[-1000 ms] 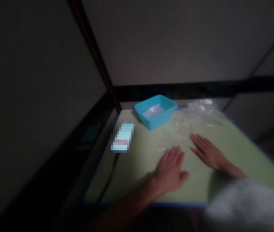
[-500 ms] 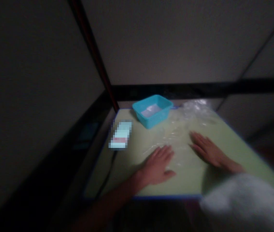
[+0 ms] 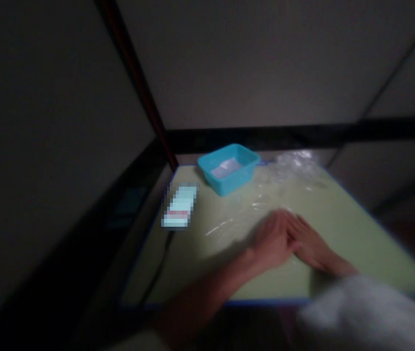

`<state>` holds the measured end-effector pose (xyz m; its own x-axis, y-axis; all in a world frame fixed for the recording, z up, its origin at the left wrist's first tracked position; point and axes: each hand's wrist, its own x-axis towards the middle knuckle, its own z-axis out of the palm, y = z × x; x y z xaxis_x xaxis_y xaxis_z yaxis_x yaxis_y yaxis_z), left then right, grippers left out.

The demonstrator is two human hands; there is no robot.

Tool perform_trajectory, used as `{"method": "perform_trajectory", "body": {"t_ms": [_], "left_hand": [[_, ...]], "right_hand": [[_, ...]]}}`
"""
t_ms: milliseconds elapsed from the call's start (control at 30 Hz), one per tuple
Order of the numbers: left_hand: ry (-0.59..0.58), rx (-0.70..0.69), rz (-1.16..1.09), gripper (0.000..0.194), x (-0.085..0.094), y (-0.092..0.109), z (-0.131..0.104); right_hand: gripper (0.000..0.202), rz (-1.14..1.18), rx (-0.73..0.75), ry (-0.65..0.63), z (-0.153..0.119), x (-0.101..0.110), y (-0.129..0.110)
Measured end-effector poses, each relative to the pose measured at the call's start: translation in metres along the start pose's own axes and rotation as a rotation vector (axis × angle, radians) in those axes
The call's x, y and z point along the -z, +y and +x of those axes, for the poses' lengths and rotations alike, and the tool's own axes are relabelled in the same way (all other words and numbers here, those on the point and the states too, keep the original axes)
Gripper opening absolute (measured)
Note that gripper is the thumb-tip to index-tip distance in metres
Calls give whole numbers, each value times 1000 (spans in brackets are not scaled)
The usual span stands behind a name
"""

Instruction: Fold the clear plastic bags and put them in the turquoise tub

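Note:
A thin sheet of clear plastic film [image 3: 225, 226] lies spread on the pale yellow-green tabletop, with shiny wrinkles across it. My left hand [image 3: 273, 240] rests on the film with its fingers stretched forward, somewhat blurred. Right beside it, touching at the fingers and thumb, is my right hand [image 3: 311, 243], laid flat with the palm down. Neither hand shows anything held in it. Behind the hands, the film runs to a crumpled heap of clear plastic [image 3: 297, 165] at the far edge.
A turquoise plastic basket [image 3: 238, 180] with something white inside stands at the back. A lit phone [image 3: 181, 205], pixelated, lies at the left with a dark cable [image 3: 161, 265] trailing from it. The table [image 3: 368, 258] has a blue edge; walls stand behind and left.
My left hand has slid right across the film until it meets my right hand. The right hand has stayed nearly in place, moving slightly left and down.

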<state>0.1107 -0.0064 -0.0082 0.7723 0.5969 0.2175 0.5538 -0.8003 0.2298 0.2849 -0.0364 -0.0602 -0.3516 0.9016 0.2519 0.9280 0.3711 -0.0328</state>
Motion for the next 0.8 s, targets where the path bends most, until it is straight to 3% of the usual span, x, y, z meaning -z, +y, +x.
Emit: {"method": "perform_trajectory", "body": {"t_ms": [167,400,600,700,800], "left_hand": [[19,53,125,75,-16,-8,-12],[-38,122,135,66,5,-34,-63],[25,214,128,68,13,-56,-104],[26,225,129,69,18,-58,-112],[-12,249,120,76,27,-52,-104]], "right_hand": [[65,7,12,36,-1,-1,3],[65,-20,-16,37,0,3,-1],[63,8,-37,15,-2,1,0],[63,52,-43,-35,2,11,5],[61,125,-47,-55,21,35,8]]}}
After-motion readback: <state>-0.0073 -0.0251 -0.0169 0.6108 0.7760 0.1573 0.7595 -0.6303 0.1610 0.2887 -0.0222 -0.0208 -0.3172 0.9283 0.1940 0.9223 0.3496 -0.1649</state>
